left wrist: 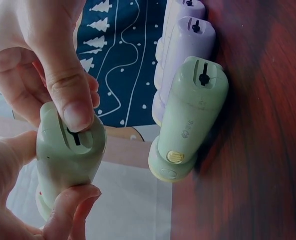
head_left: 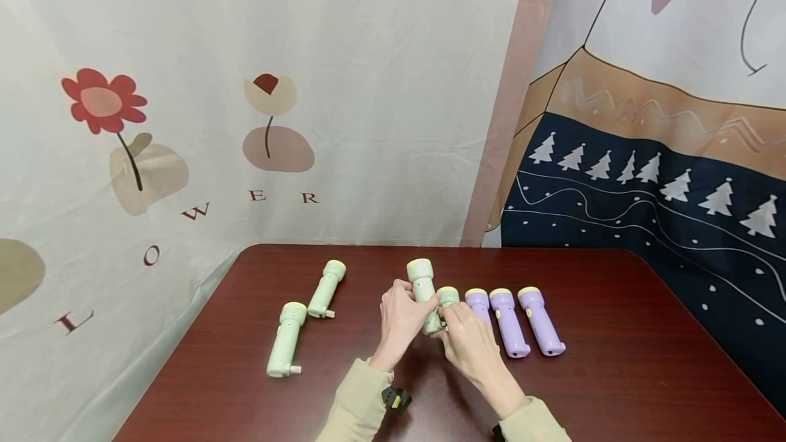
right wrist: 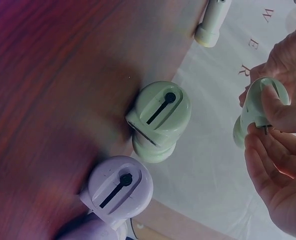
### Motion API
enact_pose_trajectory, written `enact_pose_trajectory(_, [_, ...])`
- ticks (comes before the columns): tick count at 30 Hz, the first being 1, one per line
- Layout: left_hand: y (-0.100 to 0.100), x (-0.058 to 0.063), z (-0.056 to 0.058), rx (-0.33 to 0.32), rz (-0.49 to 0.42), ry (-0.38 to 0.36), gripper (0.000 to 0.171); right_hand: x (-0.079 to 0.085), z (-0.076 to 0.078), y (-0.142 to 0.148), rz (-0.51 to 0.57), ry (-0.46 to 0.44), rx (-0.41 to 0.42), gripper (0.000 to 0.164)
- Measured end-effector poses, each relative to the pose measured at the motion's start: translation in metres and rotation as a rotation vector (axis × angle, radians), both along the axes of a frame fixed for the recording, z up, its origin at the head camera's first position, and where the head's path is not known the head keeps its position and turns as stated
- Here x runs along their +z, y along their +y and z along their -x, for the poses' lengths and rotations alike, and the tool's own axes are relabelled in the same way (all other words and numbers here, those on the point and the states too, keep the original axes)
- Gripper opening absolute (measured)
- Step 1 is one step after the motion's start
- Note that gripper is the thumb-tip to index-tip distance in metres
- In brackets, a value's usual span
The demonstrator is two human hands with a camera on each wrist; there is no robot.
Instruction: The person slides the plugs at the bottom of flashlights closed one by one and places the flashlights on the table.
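In the head view, my left hand grips the body of a light green flashlight, raised over the table with its wide head pointing away. My right hand is at the near end of it. The left wrist view shows the right thumb pressing on the black slot in the end face, while the left fingers wrap the body. In the right wrist view, a small metal prong sticks out beside the right fingertips. Another green flashlight lies just right of the held one, partly covered by the right hand in the head view.
Two green flashlights, one nearer and one farther, lie on the left with tabs folded out at their ends. Several purple flashlights lie in a row on the right. Printed cloth hangs behind the dark red table.
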State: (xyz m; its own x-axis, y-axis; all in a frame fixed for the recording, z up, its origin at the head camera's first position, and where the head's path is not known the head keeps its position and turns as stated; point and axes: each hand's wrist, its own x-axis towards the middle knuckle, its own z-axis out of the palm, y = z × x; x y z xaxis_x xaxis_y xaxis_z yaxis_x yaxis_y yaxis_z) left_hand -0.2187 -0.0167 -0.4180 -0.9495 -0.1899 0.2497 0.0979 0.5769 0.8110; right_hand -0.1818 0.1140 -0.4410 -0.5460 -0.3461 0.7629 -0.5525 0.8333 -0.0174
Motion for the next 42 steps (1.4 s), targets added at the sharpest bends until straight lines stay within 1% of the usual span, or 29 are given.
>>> enact_pose_trajectory(11, [0.001,0.0,-0.001,0.005,-0.003,-0.017,0.043,-0.001,0.0,-0.001,-0.014,0.004,-0.006,0.039])
enact_pose_trajectory(19, [0.001,-0.003,-0.002,0.015,-0.002,0.008,0.042,-0.001,0.0,-0.001,-0.035,-0.007,-0.018,0.04])
enact_pose_trajectory(23, [0.001,-0.003,-0.002,0.016,-0.01,-0.006,0.042,-0.002,0.0,-0.001,-0.038,-0.013,-0.021,0.04])
enact_pose_trajectory(30, [0.0,-0.003,-0.001,0.019,0.009,-0.01,0.042,-0.002,0.0,-0.001,-0.045,-0.019,-0.027,0.041])
enact_pose_trajectory(32, [-0.001,-0.003,0.0,0.004,0.021,-0.023,0.043,-0.002,0.001,-0.001,-0.053,-0.049,-0.033,0.042])
enact_pose_trajectory(38, [-0.004,-0.003,0.003,-0.073,0.081,-0.069,0.046,-0.007,0.002,0.005,-0.083,-0.199,-0.092,0.051])
enact_pose_trajectory(42, [-0.007,-0.008,0.006,-0.086,0.146,-0.109,0.049,-0.011,0.003,0.009,-0.092,-0.242,-0.128,0.053])
